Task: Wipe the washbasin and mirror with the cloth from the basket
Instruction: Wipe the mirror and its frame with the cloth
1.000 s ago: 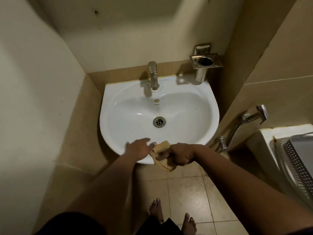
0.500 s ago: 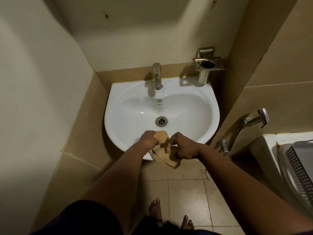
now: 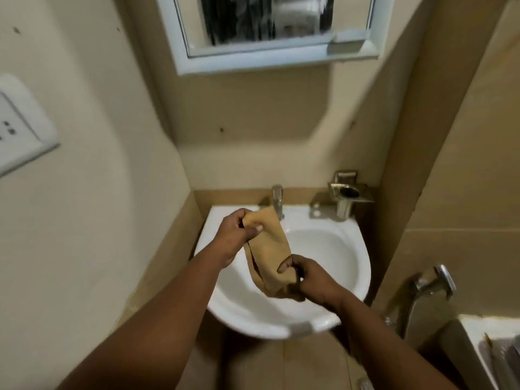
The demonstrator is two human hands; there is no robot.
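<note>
Both bare forearms stretched forward over a white oval ceramic washbasin [image 3: 349, 249]. Left hand [image 3: 239, 235] raised at the far left of the bowl, thumb and fingers pinched on the upper corner of a tan, folded soft cloth [image 3: 270, 249]. Right hand [image 3: 306, 280] lower and nearer, over the bowl's middle, fingers clenched on the cloth's lower end, thumb pressed on top. Cloth stretched slantwise between the two hands, above the bowl, apart from the porcelain as far as visible. Bowl interior bare where it shows; drain hidden behind cloth and hands. Behind the cloth, an upright chrome tap [image 3: 277, 201]. To its right, a square metal wall holder [image 3: 350, 194], contents impossible to tell. Higher up, a white-framed wall mirror [image 3: 270, 26].
</note>
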